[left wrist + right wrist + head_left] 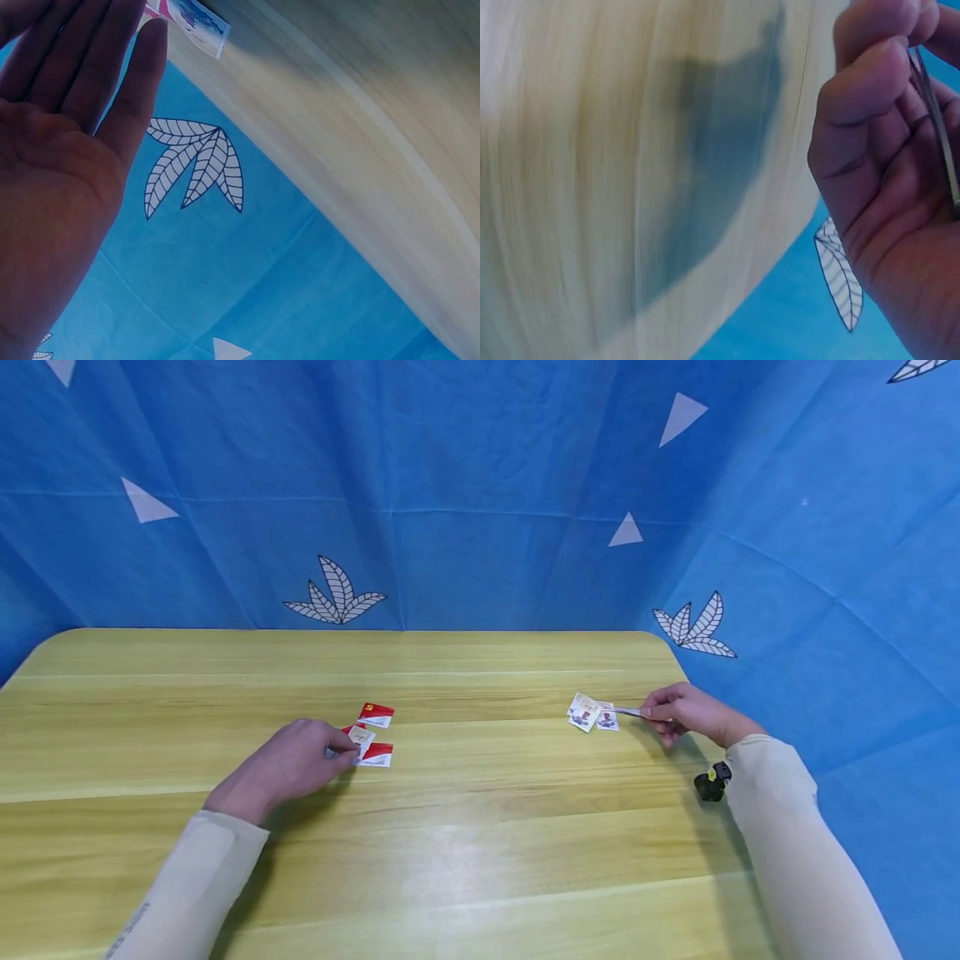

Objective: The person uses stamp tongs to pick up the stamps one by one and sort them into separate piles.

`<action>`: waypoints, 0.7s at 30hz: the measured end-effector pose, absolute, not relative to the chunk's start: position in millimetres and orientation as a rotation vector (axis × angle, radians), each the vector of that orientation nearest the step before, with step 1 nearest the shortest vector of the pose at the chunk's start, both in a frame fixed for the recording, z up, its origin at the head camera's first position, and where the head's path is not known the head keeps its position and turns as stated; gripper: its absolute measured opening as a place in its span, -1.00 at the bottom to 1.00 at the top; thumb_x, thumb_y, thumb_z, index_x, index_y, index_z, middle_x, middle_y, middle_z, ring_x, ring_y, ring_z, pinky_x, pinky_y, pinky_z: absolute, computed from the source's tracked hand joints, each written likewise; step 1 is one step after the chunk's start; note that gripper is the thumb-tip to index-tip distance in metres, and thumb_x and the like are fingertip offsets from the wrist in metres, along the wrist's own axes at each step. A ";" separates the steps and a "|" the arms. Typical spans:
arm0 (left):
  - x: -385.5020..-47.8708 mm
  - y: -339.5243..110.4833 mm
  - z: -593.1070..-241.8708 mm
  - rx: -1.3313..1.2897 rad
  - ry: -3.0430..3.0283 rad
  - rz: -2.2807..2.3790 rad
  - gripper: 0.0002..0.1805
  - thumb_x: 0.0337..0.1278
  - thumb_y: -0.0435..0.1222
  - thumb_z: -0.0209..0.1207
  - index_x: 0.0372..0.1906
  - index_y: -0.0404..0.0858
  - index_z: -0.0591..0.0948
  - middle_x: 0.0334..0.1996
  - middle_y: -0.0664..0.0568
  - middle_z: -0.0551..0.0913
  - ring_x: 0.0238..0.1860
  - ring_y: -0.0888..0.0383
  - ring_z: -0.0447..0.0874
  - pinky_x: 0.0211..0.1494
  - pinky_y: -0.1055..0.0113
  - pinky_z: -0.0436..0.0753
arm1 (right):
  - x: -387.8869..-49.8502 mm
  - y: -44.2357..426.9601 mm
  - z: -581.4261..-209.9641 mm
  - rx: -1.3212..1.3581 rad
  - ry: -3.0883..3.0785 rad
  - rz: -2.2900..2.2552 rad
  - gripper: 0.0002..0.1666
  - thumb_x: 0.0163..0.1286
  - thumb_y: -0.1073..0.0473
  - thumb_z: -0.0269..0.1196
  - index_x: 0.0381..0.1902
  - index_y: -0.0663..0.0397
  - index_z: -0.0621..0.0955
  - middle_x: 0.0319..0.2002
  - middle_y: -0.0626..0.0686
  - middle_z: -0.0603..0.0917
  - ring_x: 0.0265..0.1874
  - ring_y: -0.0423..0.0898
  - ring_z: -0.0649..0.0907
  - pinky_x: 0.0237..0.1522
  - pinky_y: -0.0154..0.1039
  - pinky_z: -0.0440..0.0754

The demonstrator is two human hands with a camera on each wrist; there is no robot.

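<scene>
My left hand (303, 760) pinches a pale stamp (362, 738) at its lower edge with thumb and forefinger. The pale stamp lies over or just above several red-and-white stamps (377, 714), partly covering them. In the left wrist view, a stamp (199, 24) with a bluish picture shows past the little finger; the fingertips there are partly cut off. On the right, my right hand (688, 712) grips metal tweezers (628, 712), whose tips reach a small group of pale stamps (583, 713). Whether the tips hold a stamp cannot be seen. The right wrist view shows the tweezers' shaft (939, 131) inside the curled fingers.
Both groups of stamps lie on a wood-grain table (465, 810) with rounded far corners. A blue cloth (480, 468) with leaf and triangle prints hangs behind it and along the right. A small black object (711, 782) sits beside the right sleeve.
</scene>
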State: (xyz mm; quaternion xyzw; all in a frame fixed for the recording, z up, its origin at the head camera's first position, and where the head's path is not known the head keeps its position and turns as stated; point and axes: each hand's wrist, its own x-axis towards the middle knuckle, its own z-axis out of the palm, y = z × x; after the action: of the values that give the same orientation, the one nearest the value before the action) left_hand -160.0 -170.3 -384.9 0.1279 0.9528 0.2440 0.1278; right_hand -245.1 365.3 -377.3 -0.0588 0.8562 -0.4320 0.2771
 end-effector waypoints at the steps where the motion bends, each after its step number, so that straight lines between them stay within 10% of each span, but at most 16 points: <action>1: -160.1 -170.2 -384.8 0.371 2.775 0.707 -0.74 0.20 -0.27 0.29 -0.06 -0.28 0.75 -0.12 -0.13 0.67 -0.34 0.06 0.45 -0.46 0.23 0.34 | -244.4 366.0 -376.0 -0.138 2.304 -1.161 -0.70 0.49 0.25 0.07 -0.16 0.51 0.50 -0.56 0.11 0.48 -0.61 -0.03 0.53 -0.43 -0.13 0.59; 21: -161.2 -170.1 -383.2 0.377 2.767 0.723 -0.74 0.20 -0.28 0.29 -0.05 -0.29 0.75 -0.09 -0.15 0.67 -0.36 0.07 0.44 -0.47 0.22 0.35 | -219.0 335.9 -358.8 -0.141 2.467 -1.337 -0.66 0.54 0.23 0.03 -0.06 0.52 0.47 -0.49 0.09 0.48 -0.61 -0.05 0.55 -0.49 -0.16 0.58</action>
State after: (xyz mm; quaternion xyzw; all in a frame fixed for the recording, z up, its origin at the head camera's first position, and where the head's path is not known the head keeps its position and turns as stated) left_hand -161.2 -170.1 -383.2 0.1296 0.9514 0.2485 0.1280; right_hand -219.0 335.9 -358.8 -0.0494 0.8659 -0.4695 0.1652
